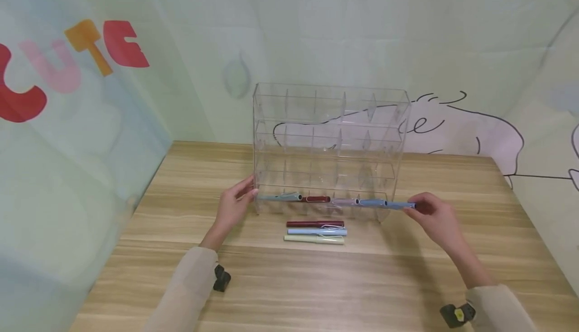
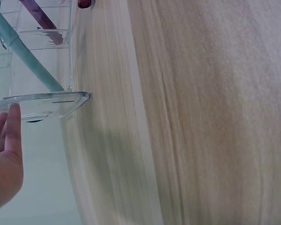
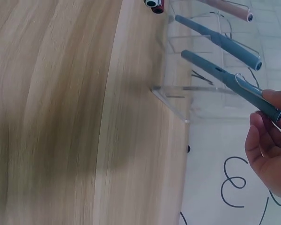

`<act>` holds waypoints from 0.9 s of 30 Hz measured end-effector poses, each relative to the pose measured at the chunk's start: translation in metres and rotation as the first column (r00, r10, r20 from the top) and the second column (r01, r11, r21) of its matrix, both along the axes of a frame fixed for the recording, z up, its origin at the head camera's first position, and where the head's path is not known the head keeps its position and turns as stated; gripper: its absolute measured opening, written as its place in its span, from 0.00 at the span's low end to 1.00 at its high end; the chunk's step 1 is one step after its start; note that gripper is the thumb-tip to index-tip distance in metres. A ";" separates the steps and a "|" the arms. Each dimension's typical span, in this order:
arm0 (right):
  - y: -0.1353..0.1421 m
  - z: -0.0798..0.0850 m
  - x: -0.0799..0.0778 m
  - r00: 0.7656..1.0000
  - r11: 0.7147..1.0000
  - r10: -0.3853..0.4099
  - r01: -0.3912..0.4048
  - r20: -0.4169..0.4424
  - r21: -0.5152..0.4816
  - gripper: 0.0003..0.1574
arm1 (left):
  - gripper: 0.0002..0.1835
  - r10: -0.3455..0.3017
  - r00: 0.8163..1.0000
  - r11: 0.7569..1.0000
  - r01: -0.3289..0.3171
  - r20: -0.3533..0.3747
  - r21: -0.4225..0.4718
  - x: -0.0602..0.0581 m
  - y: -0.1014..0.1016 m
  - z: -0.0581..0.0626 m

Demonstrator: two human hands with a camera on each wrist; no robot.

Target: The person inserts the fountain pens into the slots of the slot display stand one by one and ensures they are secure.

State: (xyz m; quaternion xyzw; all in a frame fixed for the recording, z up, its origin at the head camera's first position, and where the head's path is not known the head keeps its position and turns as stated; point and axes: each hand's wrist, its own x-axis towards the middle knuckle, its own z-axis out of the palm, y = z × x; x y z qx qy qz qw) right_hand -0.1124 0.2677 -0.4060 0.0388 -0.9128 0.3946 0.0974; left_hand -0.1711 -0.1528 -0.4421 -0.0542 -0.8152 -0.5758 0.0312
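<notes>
Right hand [image 1: 436, 216] pinches cap end of blue pen [image 1: 400, 205], pen at right end of bottom row, seating unclear. Four pens [image 1: 316, 199] already lie along clear acrylic rack's [image 1: 327, 123] bottom row; loading looks partway, three pens [image 1: 316, 232] left on table [image 1: 316, 286]. Left hand [image 1: 232, 207], fingers straight, touches rack's left side.

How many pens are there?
8: maroon, light-blue and pale-green pens on the table; teal, red, lilac and blue pens in the rack's bottom row; another blue pen in the right hand.
</notes>
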 end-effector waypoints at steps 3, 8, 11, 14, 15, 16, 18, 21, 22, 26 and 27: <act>-0.005 -0.004 -0.003 0.999 1.000 -0.007 0.008 -0.041 0.008 0.08 | 0.22 0.000 1.000 1.000 0.000 0.004 0.001 -0.002 0.000 -0.004; -0.009 -0.010 -0.005 0.995 1.000 -0.014 0.014 -0.097 -0.004 0.08 | 0.22 -0.004 1.000 1.000 0.003 -0.014 -0.007 -0.002 0.000 -0.005; -0.009 -0.011 -0.005 0.995 1.000 -0.008 0.008 -0.100 -0.007 0.09 | 0.22 -0.003 1.000 1.000 0.003 -0.012 -0.016 -0.002 0.000 -0.005; -0.009 -0.009 -0.003 0.995 1.000 0.016 -0.016 -0.094 0.000 0.12 | 0.22 0.002 1.000 1.000 -0.002 -0.002 -0.018 -0.002 0.000 -0.005; -0.008 -0.009 -0.002 0.995 1.000 0.027 -0.027 -0.097 0.006 0.13 | 0.22 0.002 1.000 1.000 -0.002 -0.002 -0.017 -0.002 0.000 -0.005; -0.007 -0.008 -0.001 0.993 0.999 0.040 -0.039 -0.107 0.015 0.13 | 0.21 0.002 1.000 1.000 -0.002 -0.001 -0.018 -0.003 0.000 -0.006; -0.006 -0.008 0.000 0.990 0.998 0.059 -0.056 -0.128 0.024 0.14 | 0.21 0.004 1.000 1.000 -0.004 0.002 -0.015 -0.003 0.000 -0.005; -0.005 -0.007 0.001 0.986 0.997 0.071 -0.065 -0.153 0.040 0.13 | 0.21 0.004 1.000 1.000 -0.004 -0.002 -0.014 -0.003 0.000 -0.005; -0.005 -0.007 0.001 0.986 0.997 0.069 -0.062 -0.154 0.048 0.12 | 0.21 0.004 1.000 1.000 -0.004 -0.002 -0.015 -0.003 0.000 -0.005; -0.006 -0.007 0.001 0.992 0.998 0.041 -0.035 -0.123 0.049 0.10 | 0.21 0.007 1.000 1.000 -0.007 -0.005 -0.018 -0.003 0.000 -0.005; -0.006 -0.008 0.000 0.992 0.998 0.035 -0.029 -0.118 0.049 0.10 | 0.21 0.007 1.000 1.000 -0.007 -0.006 -0.020 -0.002 -0.001 -0.004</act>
